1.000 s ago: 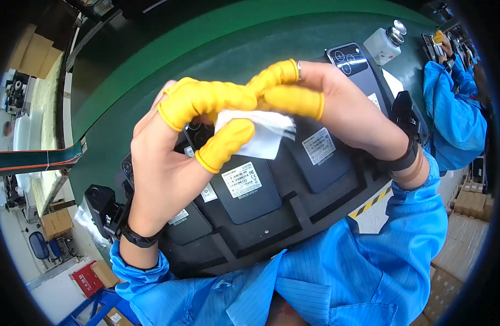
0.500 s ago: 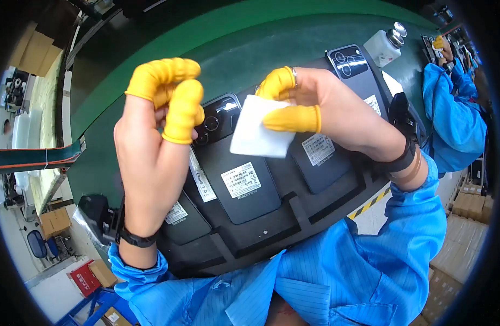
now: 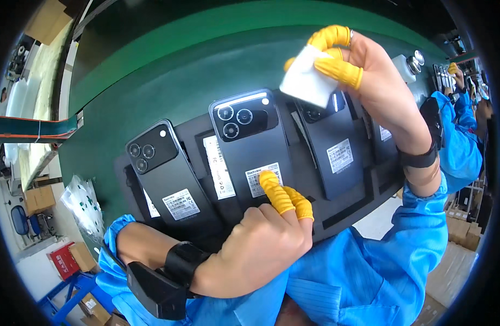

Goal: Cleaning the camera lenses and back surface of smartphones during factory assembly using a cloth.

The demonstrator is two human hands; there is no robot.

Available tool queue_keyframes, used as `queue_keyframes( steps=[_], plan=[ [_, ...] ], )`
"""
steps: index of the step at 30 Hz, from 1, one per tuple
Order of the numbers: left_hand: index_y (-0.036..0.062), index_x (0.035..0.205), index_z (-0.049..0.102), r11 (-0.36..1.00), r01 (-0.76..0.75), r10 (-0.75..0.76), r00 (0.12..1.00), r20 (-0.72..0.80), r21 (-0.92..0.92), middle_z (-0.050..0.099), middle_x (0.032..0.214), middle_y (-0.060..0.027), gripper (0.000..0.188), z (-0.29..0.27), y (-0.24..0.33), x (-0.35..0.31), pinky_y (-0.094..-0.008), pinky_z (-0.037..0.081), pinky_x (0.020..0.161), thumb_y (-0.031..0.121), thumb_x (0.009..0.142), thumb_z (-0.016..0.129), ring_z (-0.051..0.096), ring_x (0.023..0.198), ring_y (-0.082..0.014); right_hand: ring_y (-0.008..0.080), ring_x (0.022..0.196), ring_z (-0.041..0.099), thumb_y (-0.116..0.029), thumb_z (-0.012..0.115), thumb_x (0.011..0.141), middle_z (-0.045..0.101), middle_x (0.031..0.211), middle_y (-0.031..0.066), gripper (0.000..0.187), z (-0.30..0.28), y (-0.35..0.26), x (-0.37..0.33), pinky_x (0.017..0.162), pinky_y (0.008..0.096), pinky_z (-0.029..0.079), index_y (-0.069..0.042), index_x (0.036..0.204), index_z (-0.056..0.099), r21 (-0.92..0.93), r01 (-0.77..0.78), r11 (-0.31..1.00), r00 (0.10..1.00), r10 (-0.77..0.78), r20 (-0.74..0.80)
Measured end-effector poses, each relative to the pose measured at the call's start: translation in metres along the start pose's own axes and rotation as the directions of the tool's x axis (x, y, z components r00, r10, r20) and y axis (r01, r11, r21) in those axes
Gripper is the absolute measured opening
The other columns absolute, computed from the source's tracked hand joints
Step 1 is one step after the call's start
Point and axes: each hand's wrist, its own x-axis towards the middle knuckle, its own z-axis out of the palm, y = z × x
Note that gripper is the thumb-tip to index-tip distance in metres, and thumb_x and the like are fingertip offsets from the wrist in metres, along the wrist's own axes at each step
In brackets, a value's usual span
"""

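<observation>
The green table (image 3: 171, 92) is the largest thing here, and it stretches behind everything else in a wide bend. On it lies the black tray (image 3: 307, 185), which bears four dark phones in a row, all with the back side up. The leftmost phone (image 3: 182, 179) shows its whole camera corner, and beside it the second phone (image 3: 258, 149) lies in front of the person; the third phone (image 3: 334, 136) is partly covered by the cloth in this view, and the fourth phone (image 3: 376, 146) is partly behind the right wrist. The right hand (image 3: 377, 76) is raised over the far end of the third phone, its thumb and fingers pinching the white cloth (image 3: 307, 79) (it looks folded and rather flat). The left hand (image 3: 258, 247) is over the near end of the second phone, with one finger stretched to the white label (image 3: 260, 176); its thumb is hidden, so I cannot tell if it grips the phone edge. Near the right wrist stands a small bottle (image 3: 404, 68) with a metal top, and yellow finger covers (image 3: 280, 195) sit on both hands
</observation>
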Motion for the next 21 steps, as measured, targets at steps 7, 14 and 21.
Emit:
queue_keyframes(
  steps=[7, 14, 21],
  plan=[
    [0.0016, 0.09, 0.069, 1.0, 0.014, -0.014, 1.0, 0.026, 0.004, 0.045, 0.047, -0.003, 0.029, 0.0, 0.005, -0.006, -0.0239, 0.031, 0.034, 0.019, 0.068, 0.063, 0.042, 0.035, -0.0107, 0.0235, 0.095, 0.065, 0.002, 0.065, 0.078, 0.069, 0.099, 0.0104, 0.023, 0.037, 0.012, 0.022, 0.085, 0.033, 0.051, -0.003, 0.101, 0.068, -0.618, 0.531, 0.58, 0.819, -0.539, 0.197],
    [0.0014, 0.092, 0.069, 0.996, -0.044, 0.047, 0.998, 0.041, -0.074, 0.044, 0.046, -0.002, 0.03, -0.003, -0.002, -0.008, -0.0235, 0.029, 0.034, 0.019, 0.069, 0.062, 0.041, 0.035, -0.0099, 0.0295, 0.092, 0.063, 0.006, 0.068, 0.071, 0.066, 0.099, 0.0111, 0.036, 0.041, 0.008, 0.012, 0.081, 0.0361, 0.051, -0.005, 0.105, 0.066, -0.697, 0.563, 0.444, 0.807, -0.476, 0.348],
    [-0.0009, 0.092, 0.068, 0.995, 0.007, -0.007, 1.0, 0.001, -0.103, 0.048, 0.047, -0.0034, 0.029, 0.004, 0.0, -0.009, -0.0228, 0.029, 0.034, 0.017, 0.07, 0.061, 0.041, 0.035, -0.0081, 0.0273, 0.09, 0.064, 0.002, 0.069, 0.07, 0.067, 0.101, 0.0103, 0.031, 0.06, 0.013, 0.03, 0.081, 0.0347, 0.051, -0.002, 0.101, 0.066, -0.662, 0.592, 0.459, 0.736, -0.644, 0.211]
  ],
)
